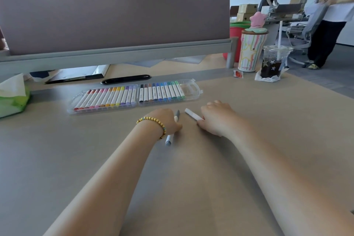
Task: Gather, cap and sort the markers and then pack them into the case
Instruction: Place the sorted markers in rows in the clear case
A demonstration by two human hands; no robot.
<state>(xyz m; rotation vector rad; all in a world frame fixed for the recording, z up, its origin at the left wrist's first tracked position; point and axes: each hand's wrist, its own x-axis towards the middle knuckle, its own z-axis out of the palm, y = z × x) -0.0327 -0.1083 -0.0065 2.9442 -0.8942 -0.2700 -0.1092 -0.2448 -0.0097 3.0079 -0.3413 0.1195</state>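
Tan tabletop (249, 117) across most of the frame. Clear marker case (134, 96) lying open at centre, rows of capped markers inside. Left hand (166, 120) below it, fingers curled round a grey-blue marker (171, 132). Right hand (216, 119) just right, pinching a white marker (192, 114) angled toward the upper left.
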